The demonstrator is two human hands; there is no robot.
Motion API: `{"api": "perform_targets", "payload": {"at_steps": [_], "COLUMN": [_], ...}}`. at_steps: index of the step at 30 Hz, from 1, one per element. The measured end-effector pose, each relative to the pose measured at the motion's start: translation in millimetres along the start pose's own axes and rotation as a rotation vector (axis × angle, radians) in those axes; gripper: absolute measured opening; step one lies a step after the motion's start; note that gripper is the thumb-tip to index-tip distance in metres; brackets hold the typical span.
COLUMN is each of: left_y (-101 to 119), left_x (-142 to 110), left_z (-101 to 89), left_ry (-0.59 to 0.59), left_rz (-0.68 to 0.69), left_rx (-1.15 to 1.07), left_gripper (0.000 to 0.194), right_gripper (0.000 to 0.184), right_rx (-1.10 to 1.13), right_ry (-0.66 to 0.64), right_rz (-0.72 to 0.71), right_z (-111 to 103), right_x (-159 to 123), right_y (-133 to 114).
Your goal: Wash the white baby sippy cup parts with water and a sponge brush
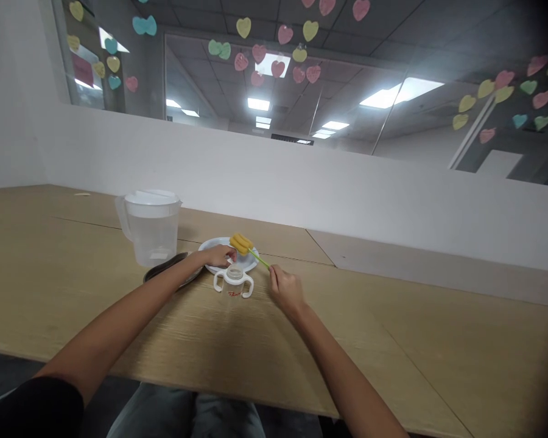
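Observation:
A bottle brush with a yellow sponge head [242, 243] and a thin green handle is held by my right hand [287, 291], its fingers wrapped round the handle's end. The sponge head is over the far side of a white plate [206, 244]. My left hand [219, 255] reaches over the same plate, just below the sponge, with curled fingers. Something small and whitish shows at its fingertips, too small to name. In front of the plate stands a clear baby bottle [234, 285] upright, uncapped, with a white two-handled ring and red print; neither hand holds it.
A lidded clear plastic pitcher [155, 228] with liquid in it stands at the left. Beside it lies a dark-rimmed tray [164, 265], partly hidden by my left forearm. Behind the wooden table [393, 340] rises a white wall [237, 176] with a window above.

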State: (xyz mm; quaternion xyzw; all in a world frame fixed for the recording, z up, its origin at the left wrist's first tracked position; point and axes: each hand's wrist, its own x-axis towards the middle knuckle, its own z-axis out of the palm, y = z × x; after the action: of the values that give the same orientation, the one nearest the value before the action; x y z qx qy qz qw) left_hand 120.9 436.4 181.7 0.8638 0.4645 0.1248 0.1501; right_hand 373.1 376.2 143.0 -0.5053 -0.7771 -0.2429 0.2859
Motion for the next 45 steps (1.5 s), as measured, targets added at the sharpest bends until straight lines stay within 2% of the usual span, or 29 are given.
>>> {"api": "perform_targets", "payload": {"at_steps": [7, 15, 18, 23, 27, 30, 33, 37, 40, 43, 45], "left_y": [4, -3, -3, -9, -13, -11, -12, -23, -32, -39, -44], "left_x": [0, 5, 3, -6, -12, -20, -37, -77, -107, -123, -126], "left_z": [1.9, 8.6, 2.0, -15.6, -25.1, -32.0, -42.7, -52.3, -48.1, -38.5, -32.9], "left_ry": [0.007, 0.041, 0.129, 0.374, 0.53, 0.605, 0.671, 0.656, 0.546, 0.376, 0.294], "left_rz": [0.09, 0.081, 0.055, -0.008, -0.058, -0.069, -0.053, -0.095, -0.2, -0.287, -0.293], "left_rx": [-0.116, -0.349, -0.475, -0.722, -0.851, -0.89, -0.808, -0.418, -0.161, -0.067, -0.039], "left_gripper": [0.015, 0.01, 0.016, 0.04, 0.055, 0.056, 0.052, 0.055, 0.059, 0.055, 0.053], "right_gripper": [0.042, 0.041, 0.042, 0.041, 0.04, 0.043, 0.046, 0.044, 0.045, 0.047, 0.048], "right_rx": [0.0, -0.009, -0.012, -0.004, 0.048, 0.079, 0.106, 0.091, 0.065, 0.048, 0.042], "right_ry": [-0.075, -0.104, -0.108, -0.11, -0.075, 0.0, 0.102, 0.211, 0.231, 0.229, 0.218], "right_rz": [0.025, 0.038, 0.052, 0.091, -0.019, -0.143, -0.251, -0.305, -0.254, -0.232, -0.236], "right_z": [-3, -4, -5, -6, -6, -7, -10, -13, -13, -12, -11], "right_x": [1, 1, 2, 3, 2, 0, 0, 3, 5, 5, 5], "right_y": [-1, -1, -2, -2, 0, 1, 2, 3, 5, 5, 5]}}
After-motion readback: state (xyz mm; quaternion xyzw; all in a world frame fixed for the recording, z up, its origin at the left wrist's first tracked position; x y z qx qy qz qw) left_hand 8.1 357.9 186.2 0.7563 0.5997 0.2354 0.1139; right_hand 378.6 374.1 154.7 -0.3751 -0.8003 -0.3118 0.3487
